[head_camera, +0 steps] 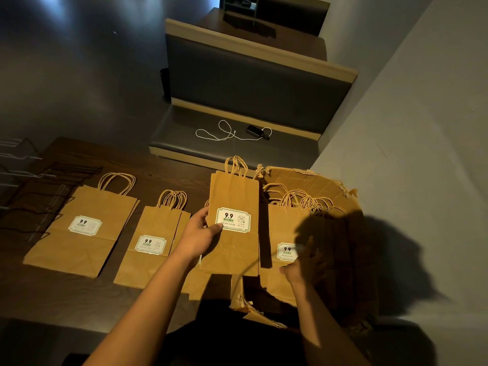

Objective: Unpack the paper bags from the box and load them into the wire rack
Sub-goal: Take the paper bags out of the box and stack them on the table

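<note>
Both hands work over a dark wooden table (163, 170). Left hand (203, 233) pinches a small bundle of paper bags (233, 196) by its left edge, thumb on the printed label, holding it upright and clear of the tabletop between the laid-out piles and the box. Right hand (298, 270) reaches into the torn cardboard box (311, 180) at the table's right end and touches the bags in the box (285, 223); deep shadow covers its fingers, so whether it grasps one cannot be told.

On the far side stands a grey padded bench (253, 75). A wire rack (31, 186) lies at the table's left end. Just right of it rests a large flat bag stack (81, 244), then a smaller stack (148, 225), both label up with handles pointing away. On the bench seat lies a white cable (224, 132) beside a small dark device (254, 130).
</note>
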A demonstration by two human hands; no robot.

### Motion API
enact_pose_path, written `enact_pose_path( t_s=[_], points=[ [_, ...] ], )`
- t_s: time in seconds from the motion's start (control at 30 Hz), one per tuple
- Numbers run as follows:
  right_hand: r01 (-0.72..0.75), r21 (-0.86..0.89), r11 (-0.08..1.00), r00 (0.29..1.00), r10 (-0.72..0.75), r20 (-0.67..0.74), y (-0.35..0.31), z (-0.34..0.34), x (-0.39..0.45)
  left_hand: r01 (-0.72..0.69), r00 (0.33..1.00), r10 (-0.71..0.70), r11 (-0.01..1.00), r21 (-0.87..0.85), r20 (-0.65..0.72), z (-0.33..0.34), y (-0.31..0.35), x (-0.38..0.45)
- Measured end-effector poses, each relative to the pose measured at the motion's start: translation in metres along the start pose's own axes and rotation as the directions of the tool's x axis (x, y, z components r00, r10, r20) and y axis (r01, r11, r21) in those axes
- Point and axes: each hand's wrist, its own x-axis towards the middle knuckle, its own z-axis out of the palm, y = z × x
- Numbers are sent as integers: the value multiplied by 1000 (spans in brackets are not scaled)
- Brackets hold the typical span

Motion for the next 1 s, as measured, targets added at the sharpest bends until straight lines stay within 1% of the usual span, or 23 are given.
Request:
enact_pose_path(
  t_s=[0.03,0.07,0.13,0.17,0.2,0.3,0.33,0.37,0.4,0.43,0.47,0.5,0.53,0.57,0.6,0.67,0.7,0.8,0.83,0.93,1.0],
  points=[
    [-11,56,998,999,13,-42,4,3,3,1,1000,-1,1000,-28,-8,0,1,-2],
    [-19,151,988,998,29,-61,8,4,7,2,1000,-3,999,-53,-20,-1,2,-3],
    [-15,416,909,999,32,-33,8,-12,5,-5,999,2,996,-90,-43,-7,5,-5],
    [0,488,873,999,16,-30,7,-27,1,-10,998,4,994,-113,-58,-10,7,-6],
    [14,535,845,999,5,-35,4,-44,-2,-19,997,8,990,-138,-77,-14,10,-8],
    [111,532,839,986,-25,-167,-9,-99,-12,-42,985,3,974,-221,-175,-27,19,-12],
    [138,583,800,982,-33,-188,-18,-118,-18,-54,978,2,968,-244,-207,-34,21,-13],
    [157,644,749,980,-39,-194,-27,-135,-24,-71,974,10,962,-263,-227,-41,22,-14],
    [168,721,673,981,-45,-186,-39,-151,-35,-87,970,20,959,-269,-243,-49,22,-13],
    [158,805,572,987,-59,-151,-54,-165,-47,-95,967,27,961,-260,-254,-58,22,-14],
    [120,891,438,991,-99,-85,-70,-174,-60,-93,964,25,964,-249,-263,-65,22,-14],
    [58,951,303,984,-176,-4,-85,-181,-72,-93,964,26,965,-244,-264,-71,22,-15],
    [-8,978,208,961,-267,65,-102,-183,-86,-92,966,27,965,-245,-256,-77,22,-15],
    [-25,980,199,929,-358,96,-119,-176,-95,-90,971,30,965,-246,-239,-84,21,-15],
    [-8,969,248,896,-429,117,-135,-165,-101,-89,975,34,964,-250,-218,-90,19,-15],
    [27,940,340,848,-506,159,-170,-131,-113,-78,985,36,964,-253,-170,-103,15,-16],
    [13,924,382,832,-516,202,-182,-112,-116,-71,988,33,965,-253,-152,-108,12,-17],
    [-116,861,496,784,-487,386,-211,-51,-135,-45,991,12,968,-248,-133,-127,9,-27],
    [-150,846,512,776,-469,422,-217,-34,-141,-38,988,3,973,-226,-153,-133,8,-30],
    [-182,828,530,804,-404,436,-231,3,-151,-6,964,-33,989,-146,-263,-153,-3,-25],
    [-233,797,556,806,-348,479,-240,27,-151,34,933,-39,999,-21,-359,-170,-21,-16]
  ],
)
